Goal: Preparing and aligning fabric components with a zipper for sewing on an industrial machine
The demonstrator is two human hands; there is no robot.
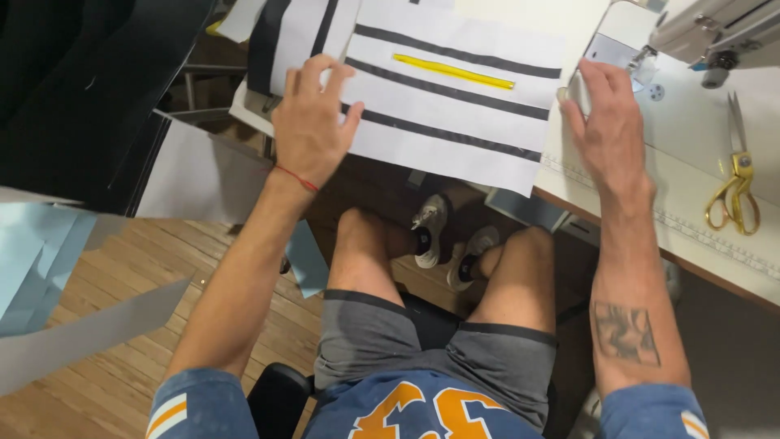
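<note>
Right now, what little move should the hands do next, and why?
Probably slide the striped white fabric right, toward the sewing machine. The left hand lies flat on its left edge, the right hand rests by the machine's needle area, and the fabric with its yellow strip is not yet under it.

My left hand (313,122) rests on white fabric (455,97) with black stripes, a yellow strip (453,71) lying on it. Gold-handled scissors (735,191) sit on the white table (691,154). My shorts (431,345) are grey.
</note>
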